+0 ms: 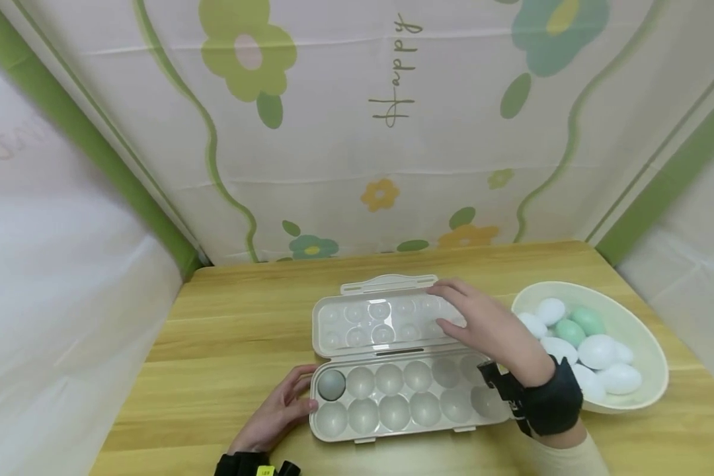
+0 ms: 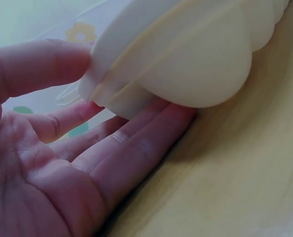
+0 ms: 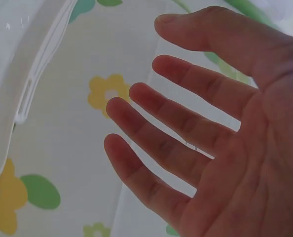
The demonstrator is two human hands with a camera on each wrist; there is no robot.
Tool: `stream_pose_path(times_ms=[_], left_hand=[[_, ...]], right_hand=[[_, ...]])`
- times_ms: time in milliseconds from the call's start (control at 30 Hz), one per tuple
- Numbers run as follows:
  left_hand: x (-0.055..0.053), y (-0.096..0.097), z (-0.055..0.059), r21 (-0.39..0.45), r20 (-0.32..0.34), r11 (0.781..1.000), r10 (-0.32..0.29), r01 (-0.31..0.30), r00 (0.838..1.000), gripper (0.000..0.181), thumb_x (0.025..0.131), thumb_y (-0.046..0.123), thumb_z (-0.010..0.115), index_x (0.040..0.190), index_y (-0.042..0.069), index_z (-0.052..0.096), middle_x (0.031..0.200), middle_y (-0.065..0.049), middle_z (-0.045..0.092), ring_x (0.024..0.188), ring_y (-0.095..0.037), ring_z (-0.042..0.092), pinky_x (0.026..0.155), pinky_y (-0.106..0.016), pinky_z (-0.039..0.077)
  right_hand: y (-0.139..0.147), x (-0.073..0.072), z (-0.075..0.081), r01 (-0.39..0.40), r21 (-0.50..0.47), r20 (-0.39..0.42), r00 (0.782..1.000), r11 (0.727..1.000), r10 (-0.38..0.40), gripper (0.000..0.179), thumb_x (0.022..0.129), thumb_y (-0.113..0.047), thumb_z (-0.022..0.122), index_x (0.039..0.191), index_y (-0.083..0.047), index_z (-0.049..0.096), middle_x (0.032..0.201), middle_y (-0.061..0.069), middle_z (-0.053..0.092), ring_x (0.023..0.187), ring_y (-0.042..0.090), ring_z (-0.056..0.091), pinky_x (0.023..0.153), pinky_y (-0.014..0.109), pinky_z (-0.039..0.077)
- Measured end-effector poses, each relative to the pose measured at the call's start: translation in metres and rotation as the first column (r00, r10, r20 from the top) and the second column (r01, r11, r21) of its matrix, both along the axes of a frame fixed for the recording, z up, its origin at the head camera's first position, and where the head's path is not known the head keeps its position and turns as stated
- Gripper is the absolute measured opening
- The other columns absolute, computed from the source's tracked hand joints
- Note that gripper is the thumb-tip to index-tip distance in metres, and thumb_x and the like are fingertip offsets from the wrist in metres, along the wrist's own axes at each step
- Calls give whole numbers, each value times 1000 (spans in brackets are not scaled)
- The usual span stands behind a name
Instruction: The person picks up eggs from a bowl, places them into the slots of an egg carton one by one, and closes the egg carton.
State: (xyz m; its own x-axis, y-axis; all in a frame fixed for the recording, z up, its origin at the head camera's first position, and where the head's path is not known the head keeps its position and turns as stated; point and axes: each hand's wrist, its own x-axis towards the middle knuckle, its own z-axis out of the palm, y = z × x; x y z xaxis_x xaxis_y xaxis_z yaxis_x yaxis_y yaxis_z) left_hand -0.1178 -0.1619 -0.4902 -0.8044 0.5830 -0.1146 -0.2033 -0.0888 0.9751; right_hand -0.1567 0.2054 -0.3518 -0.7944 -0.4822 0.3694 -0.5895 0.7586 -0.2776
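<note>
An egg box (image 1: 395, 396) lies with its lid (image 1: 365, 324) tipped back flat behind it. One grey-green egg (image 1: 331, 385) sits in the back left cup; the other visible cups hold nothing. My left hand (image 1: 279, 411) grips the box's left end. In the left wrist view the thumb (image 2: 43, 69) is at the rim, with fingers reaching beneath the box (image 2: 205, 64). Over the right end of the lid is my right hand (image 1: 488, 327), its fingers spread and holding nothing. The right wrist view shows its bare palm and fingers (image 3: 161, 150). My right wrist hides the box's right corner.
To the right stands a cream bowl (image 1: 651, 377) with several white eggs (image 1: 597, 350) and green eggs (image 1: 586, 320). Wooden table (image 1: 226, 330) surrounds the box. A flowered cloth (image 1: 333, 152) hangs behind the table, with white cloth at both sides.
</note>
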Motion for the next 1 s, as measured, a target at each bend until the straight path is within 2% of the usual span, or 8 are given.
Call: stream_pose_path(times_ms=[167,267,533,833,1000], left_hand=[[1,0,0,5,-6,1000,-7,7,1000,55,91,-2,49,138,2,22,138,-23,36,108,-26,55,86,-39,49],[1,0,0,-3,-6,1000,-7,6,1000,54,91,-1,49,138,2,22,138,-23,36,108,-26,55,86,-38,50],[0,-2,0,9,-21,1000,-25,25,999,54,91,-3,47,139,3,21,136,-21,38,109,-26,55,86,-37,50],[-1,-3,-2,37,-40,998,-41,43,998,53,92,-4,45,138,2,20,134,-16,41,109,-26,55,86,-37,49],[-2,-3,-2,44,-44,998,-50,52,998,53,92,-4,44,139,2,19,134,-15,41,110,-26,55,86,-37,50]], right_hand=[[21,3,5,69,-5,-3,998,998,-69,44,81,-19,68,121,-7,54,120,15,57,101,32,57,75,47,52],[33,5,6,103,-17,9,995,995,-102,45,81,-17,68,122,-5,53,120,17,57,104,34,55,77,50,51],[63,13,12,173,-52,-28,984,984,-175,46,79,-11,68,121,-2,52,116,21,59,105,39,54,80,54,46],[97,24,14,275,-71,34,961,959,-273,45,83,-14,65,123,1,50,119,25,56,109,43,48,84,57,40],[116,32,13,333,-79,63,942,940,-329,48,84,-18,64,126,0,49,119,27,55,105,43,49,81,58,40]])
